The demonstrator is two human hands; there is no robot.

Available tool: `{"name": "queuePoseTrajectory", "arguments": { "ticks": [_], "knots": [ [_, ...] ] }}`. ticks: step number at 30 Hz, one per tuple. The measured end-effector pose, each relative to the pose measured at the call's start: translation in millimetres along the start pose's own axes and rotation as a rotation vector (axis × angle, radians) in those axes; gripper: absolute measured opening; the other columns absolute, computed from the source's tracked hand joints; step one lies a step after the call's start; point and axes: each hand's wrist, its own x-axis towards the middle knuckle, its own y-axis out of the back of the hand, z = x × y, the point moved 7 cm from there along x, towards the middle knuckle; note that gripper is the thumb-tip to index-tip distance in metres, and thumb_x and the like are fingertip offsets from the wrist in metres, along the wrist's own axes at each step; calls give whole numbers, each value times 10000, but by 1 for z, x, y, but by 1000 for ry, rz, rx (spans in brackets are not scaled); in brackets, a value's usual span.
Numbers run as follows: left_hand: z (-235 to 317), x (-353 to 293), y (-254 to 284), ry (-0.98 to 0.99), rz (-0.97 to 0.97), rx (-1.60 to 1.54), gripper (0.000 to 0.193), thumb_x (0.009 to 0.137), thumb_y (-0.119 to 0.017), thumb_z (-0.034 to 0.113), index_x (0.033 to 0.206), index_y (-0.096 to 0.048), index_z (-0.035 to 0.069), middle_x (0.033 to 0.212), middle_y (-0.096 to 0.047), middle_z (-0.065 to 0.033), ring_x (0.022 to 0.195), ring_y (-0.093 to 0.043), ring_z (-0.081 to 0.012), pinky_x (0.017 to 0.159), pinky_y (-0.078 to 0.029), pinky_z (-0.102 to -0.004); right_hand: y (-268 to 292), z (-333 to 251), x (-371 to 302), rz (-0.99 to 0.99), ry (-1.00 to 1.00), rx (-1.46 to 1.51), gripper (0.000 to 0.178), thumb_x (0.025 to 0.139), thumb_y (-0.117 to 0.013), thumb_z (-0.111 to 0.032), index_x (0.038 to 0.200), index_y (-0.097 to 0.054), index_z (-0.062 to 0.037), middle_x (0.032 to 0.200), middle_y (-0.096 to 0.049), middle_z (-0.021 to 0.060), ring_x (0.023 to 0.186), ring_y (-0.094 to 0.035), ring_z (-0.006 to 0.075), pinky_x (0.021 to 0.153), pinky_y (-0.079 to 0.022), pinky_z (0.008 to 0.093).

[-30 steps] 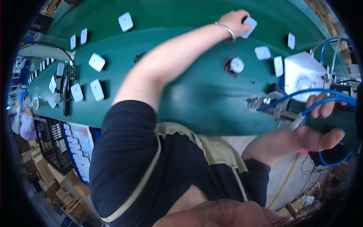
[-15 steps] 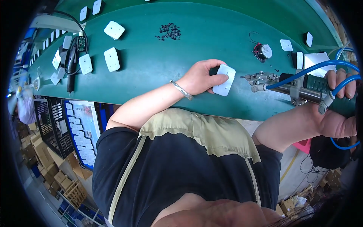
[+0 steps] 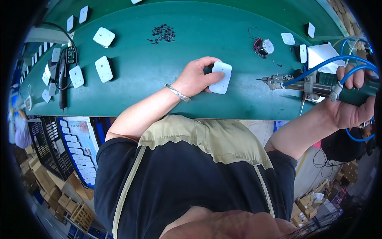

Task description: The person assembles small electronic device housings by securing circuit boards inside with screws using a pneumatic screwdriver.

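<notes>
My left hand (image 3: 199, 77) grips a white rounded-corner case (image 3: 221, 78) over the bench's near part, thumb lying across its face. Small dark holes dot that face. At the right, my right hand (image 3: 352, 99) is wrapped round the dark green grip of a power screwdriver (image 3: 318, 88) with a metal front end and blue hoses. The driver lies level, its thin tip pointing left toward the case, with a gap between them. Beyond my left hand is a pile of small black screws (image 3: 163, 34). A small round speaker (image 3: 264, 47) with thin wires sits farther right.
More white-faced cases (image 3: 104, 69) stand across the left of the green bench (image 3: 135, 89). A dark corded hand tool (image 3: 63, 81) hangs at far left. Blue hoses (image 3: 342, 59) arch over the right side, near white paper (image 3: 324, 55). Crates (image 3: 49, 145) stand below left.
My right hand has drawn the screwdriver to the right, widening its gap from the case. The whole view has shifted slightly; my left hand keeps its hold at about the same bench spot.
</notes>
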Motion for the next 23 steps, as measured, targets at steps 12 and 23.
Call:
{"name": "queuePoseTrajectory", "arguments": {
  "ticks": [12, 23],
  "knots": [
    [-3, -1, -4, 12, 19, -2, 287, 783, -620, 133, 1036, -539, 27, 794, -578, -33, 624, -558, -79, 452, -453, -197, 22, -17, -16, 16, -137, -32, 376, 824, -472, -312, 1044, -419, -13, 801, -472, 82, 690, -417, 165, 691, -337, 320],
    [2, 6, -34, 11, -86, -15, 311, 781, -620, 174, 1045, -540, 31, 844, -588, -52, 669, -572, -91, 489, -475, -209, 9, -12, -10, -117, -81, 114, 440, 816, -459, -376, 1091, -424, -34, 884, -475, 103, 734, -422, 191, 728, -326, 349]
  ]
}}
